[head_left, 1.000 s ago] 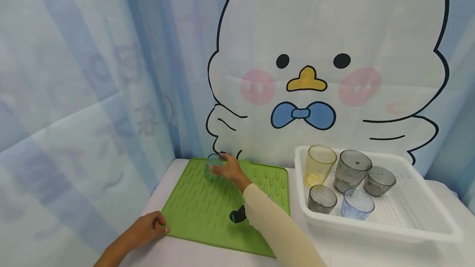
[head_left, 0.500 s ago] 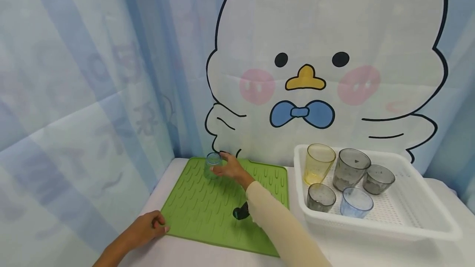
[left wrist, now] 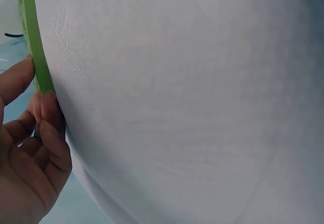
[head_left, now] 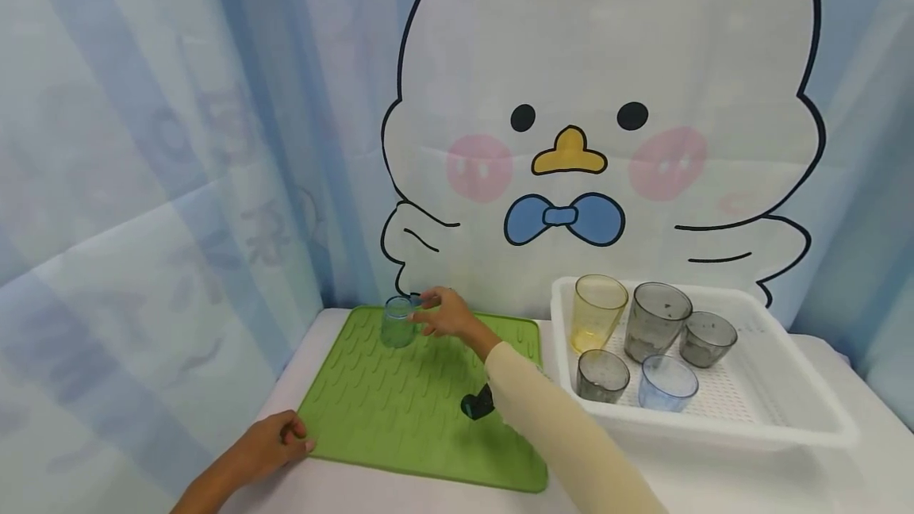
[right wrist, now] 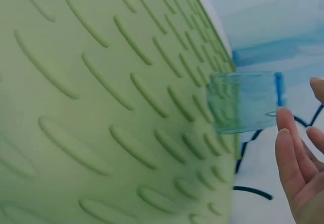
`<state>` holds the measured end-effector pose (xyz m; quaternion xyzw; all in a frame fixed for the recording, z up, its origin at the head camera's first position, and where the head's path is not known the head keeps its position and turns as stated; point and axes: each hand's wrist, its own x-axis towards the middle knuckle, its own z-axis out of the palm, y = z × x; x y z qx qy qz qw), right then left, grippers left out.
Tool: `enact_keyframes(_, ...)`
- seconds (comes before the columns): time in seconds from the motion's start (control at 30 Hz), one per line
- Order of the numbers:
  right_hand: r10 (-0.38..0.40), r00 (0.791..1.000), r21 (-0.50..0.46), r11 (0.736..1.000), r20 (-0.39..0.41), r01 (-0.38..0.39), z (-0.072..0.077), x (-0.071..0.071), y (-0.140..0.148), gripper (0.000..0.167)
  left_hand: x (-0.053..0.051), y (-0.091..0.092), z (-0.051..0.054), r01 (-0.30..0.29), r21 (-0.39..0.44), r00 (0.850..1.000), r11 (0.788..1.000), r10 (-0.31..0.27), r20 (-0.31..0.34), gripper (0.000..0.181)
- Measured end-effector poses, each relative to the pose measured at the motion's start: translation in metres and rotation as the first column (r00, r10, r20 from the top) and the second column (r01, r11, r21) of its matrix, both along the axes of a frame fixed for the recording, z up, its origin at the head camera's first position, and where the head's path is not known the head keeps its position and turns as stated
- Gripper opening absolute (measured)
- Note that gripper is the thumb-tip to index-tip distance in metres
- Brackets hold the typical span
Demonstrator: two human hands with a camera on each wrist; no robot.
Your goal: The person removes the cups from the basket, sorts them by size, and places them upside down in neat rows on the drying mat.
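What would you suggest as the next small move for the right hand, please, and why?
I'd probably draw the bare right hand back from the blue, transparent, cylindrical cup: the cup stands on the green, rectangular, ridged mat, and the hand looks relaxed beside it, not wrapped around it. Five more transparent cups sit in the white plastic basket.

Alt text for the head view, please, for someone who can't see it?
A person's right hand is beside a blue cup on a green mat, while the left hand touches the mat's near left corner. To the right, a white basket holds one yellow cup, three gray cups and another blue cup. A cartoon bird fills the background.
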<state>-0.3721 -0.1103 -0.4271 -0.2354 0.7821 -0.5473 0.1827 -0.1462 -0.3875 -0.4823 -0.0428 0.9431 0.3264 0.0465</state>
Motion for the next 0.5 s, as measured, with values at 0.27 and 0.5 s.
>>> enact_keyframes(0.27,0.076,0.994,0.086,0.994,-0.084,-0.069,0.026,0.011,0.022,0.045,-0.001,-0.004,0.000,0.068,0.017,0.998,0.998,-0.068,-0.009,0.025)
enact_keyframes(0.5,0.133,0.980,0.105,0.988,-0.149,-0.118,0.040,0.026,0.056,0.040,0.001,-0.004,0.000,0.093,0.010,0.995,0.996,-0.093,-0.039,0.023)
